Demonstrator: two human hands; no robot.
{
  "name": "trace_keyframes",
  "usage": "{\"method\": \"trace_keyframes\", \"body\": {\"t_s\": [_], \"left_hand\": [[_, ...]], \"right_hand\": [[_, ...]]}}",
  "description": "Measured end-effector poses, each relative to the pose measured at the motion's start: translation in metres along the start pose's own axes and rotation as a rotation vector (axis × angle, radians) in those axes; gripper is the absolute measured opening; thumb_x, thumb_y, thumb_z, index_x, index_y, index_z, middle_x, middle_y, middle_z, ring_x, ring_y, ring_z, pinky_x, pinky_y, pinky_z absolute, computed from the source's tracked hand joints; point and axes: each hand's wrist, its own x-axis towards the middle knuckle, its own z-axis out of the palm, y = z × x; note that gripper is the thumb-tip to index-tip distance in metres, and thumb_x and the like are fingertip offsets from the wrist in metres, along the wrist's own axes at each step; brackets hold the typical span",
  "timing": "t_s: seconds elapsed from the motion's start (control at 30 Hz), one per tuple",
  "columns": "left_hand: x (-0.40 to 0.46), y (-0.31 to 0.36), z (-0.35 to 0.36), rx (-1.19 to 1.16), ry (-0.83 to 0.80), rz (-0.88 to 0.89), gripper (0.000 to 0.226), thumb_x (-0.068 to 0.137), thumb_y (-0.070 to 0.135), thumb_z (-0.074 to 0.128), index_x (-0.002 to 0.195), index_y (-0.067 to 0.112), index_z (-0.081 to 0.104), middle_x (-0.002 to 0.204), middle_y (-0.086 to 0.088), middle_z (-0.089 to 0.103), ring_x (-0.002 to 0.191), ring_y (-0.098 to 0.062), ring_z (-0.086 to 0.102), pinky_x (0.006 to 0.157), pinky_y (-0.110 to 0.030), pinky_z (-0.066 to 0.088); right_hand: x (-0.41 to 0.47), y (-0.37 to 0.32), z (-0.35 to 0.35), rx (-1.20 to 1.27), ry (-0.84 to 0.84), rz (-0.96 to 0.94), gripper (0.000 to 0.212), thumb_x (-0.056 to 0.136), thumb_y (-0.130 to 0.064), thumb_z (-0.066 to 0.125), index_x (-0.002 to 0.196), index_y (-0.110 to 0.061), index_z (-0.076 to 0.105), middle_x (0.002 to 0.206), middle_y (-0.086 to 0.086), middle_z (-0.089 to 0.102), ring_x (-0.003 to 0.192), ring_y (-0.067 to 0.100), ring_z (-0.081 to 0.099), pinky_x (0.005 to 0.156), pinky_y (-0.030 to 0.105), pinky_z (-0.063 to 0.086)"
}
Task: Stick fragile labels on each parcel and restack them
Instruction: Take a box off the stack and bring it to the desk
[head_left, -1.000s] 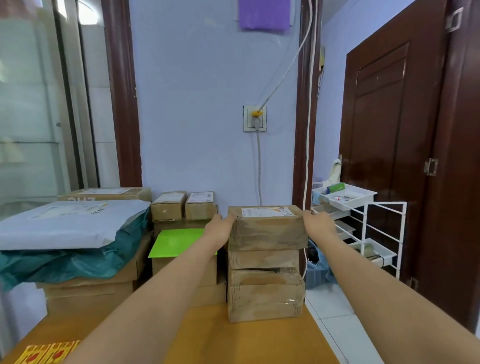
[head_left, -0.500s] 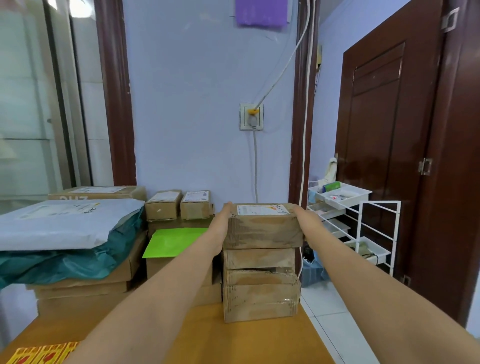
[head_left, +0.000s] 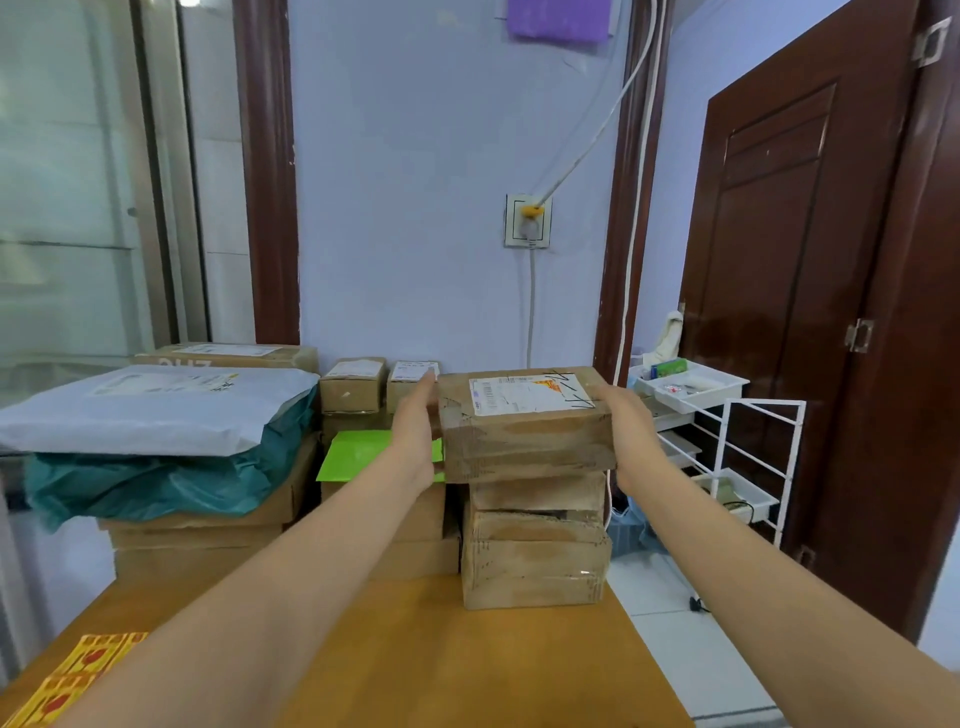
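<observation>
Your left hand (head_left: 415, 426) lies flat, fingers straight, against the left side of the top parcel (head_left: 524, 423). Your right hand (head_left: 626, 434) presses its right side, with fingers wrapping the far edge. Both arms reach forward. The parcel, with a shipping label (head_left: 527, 395) on top, sits atop a stack of cardboard boxes (head_left: 535, 545) at the far right of the wooden table (head_left: 467, 654). Fragile stickers (head_left: 67, 675) lie at the near left corner. A white wire rack (head_left: 727, 441) stands beside a dark wooden door (head_left: 810, 291).
</observation>
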Motion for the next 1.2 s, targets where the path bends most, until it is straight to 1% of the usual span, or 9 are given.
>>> {"method": "trace_keyframes", "body": {"t_s": [0.07,0.17,0.37,0.47,0.57,0.73,0.87,0.97,1.2], "left_hand": [[-0.005,-0.002,-0.014,-0.001,0.026,-0.011,0.034,0.090,0.053,0.053,0.087,0.020,0.060,0.093,-0.002,0.065,0.087,-0.018,0.059,0.087,-0.041,0.049],[-0.012,-0.006,-0.032,0.048,0.050,-0.021,0.041,0.086,0.051,0.061,0.104,0.015,0.062,0.101,-0.004,0.070,0.093,-0.022,0.065,0.091,-0.040,0.049],[-0.040,-0.019,-0.061,0.043,0.057,-0.085,0.043,0.089,0.044,0.061,0.119,0.012,0.058,0.096,-0.009,0.072,0.078,-0.022,0.068,0.059,-0.029,0.050],[-0.053,-0.025,-0.075,0.046,0.087,-0.108,0.046,0.090,0.044,0.059,0.122,0.012,0.056,0.100,-0.010,0.071,0.077,-0.022,0.068,0.050,-0.025,0.046],[-0.059,-0.030,-0.087,0.074,0.098,-0.114,0.036,0.094,0.039,0.056,0.113,0.009,0.060,0.092,-0.010,0.071,0.068,-0.022,0.066,0.050,-0.026,0.045],[-0.059,-0.050,-0.102,0.096,0.131,-0.172,0.041,0.093,0.038,0.057,0.120,0.008,0.055,0.101,-0.013,0.069,0.071,-0.023,0.064,0.052,-0.029,0.044],[-0.059,-0.071,-0.116,0.112,0.160,-0.221,0.045,0.092,0.038,0.059,0.123,0.006,0.055,0.096,-0.014,0.069,0.068,-0.024,0.064,0.051,-0.028,0.044],[-0.061,-0.084,-0.125,0.107,0.170,-0.254,0.044,0.092,0.038,0.059,0.121,0.006,0.056,0.092,-0.014,0.070,0.066,-0.025,0.065,0.050,-0.028,0.046],[-0.073,-0.106,-0.143,0.118,0.225,-0.308,0.042,0.094,0.035,0.057,0.124,0.007,0.052,0.088,-0.012,0.068,0.070,-0.024,0.063,0.053,-0.032,0.042]], "right_hand": [[-0.013,0.006,0.002,0.016,-0.007,-0.027,0.024,0.092,-0.038,0.055,0.115,-0.030,0.053,0.122,0.001,0.056,0.115,0.024,0.053,0.103,0.050,0.042],[-0.032,0.015,0.005,0.016,-0.042,-0.082,0.026,0.090,-0.040,0.057,0.115,-0.033,0.055,0.122,-0.001,0.058,0.114,0.023,0.055,0.103,0.049,0.043],[-0.070,0.042,0.009,-0.014,-0.111,-0.106,0.032,0.090,-0.042,0.057,0.119,-0.030,0.059,0.121,-0.001,0.062,0.111,0.020,0.059,0.102,0.049,0.044],[-0.085,0.054,0.011,-0.057,-0.122,-0.130,0.019,0.092,-0.040,0.055,0.106,-0.030,0.064,0.114,-0.002,0.062,0.108,0.019,0.058,0.102,0.047,0.043],[-0.094,0.069,0.016,-0.121,-0.114,-0.098,0.045,0.082,-0.062,0.052,0.120,-0.039,0.058,0.129,-0.007,0.054,0.118,0.019,0.051,0.104,0.049,0.040],[-0.102,0.090,0.019,-0.091,-0.104,-0.035,0.036,0.097,-0.030,0.049,0.132,-0.019,0.050,0.120,-0.004,0.053,0.109,0.016,0.049,0.095,0.033,0.038],[-0.112,0.110,0.020,-0.089,-0.113,0.013,0.030,0.098,-0.028,0.049,0.127,-0.020,0.052,0.107,-0.006,0.056,0.095,0.011,0.052,0.076,0.028,0.041],[-0.114,0.131,0.021,-0.106,-0.118,0.053,0.037,0.097,-0.032,0.051,0.131,-0.020,0.052,0.125,0.003,0.054,0.110,0.019,0.052,0.085,0.031,0.042],[-0.128,0.164,0.029,-0.106,-0.118,0.140,0.040,0.096,-0.032,0.052,0.134,-0.019,0.050,0.129,0.003,0.051,0.113,0.020,0.051,0.094,0.036,0.044]]}}
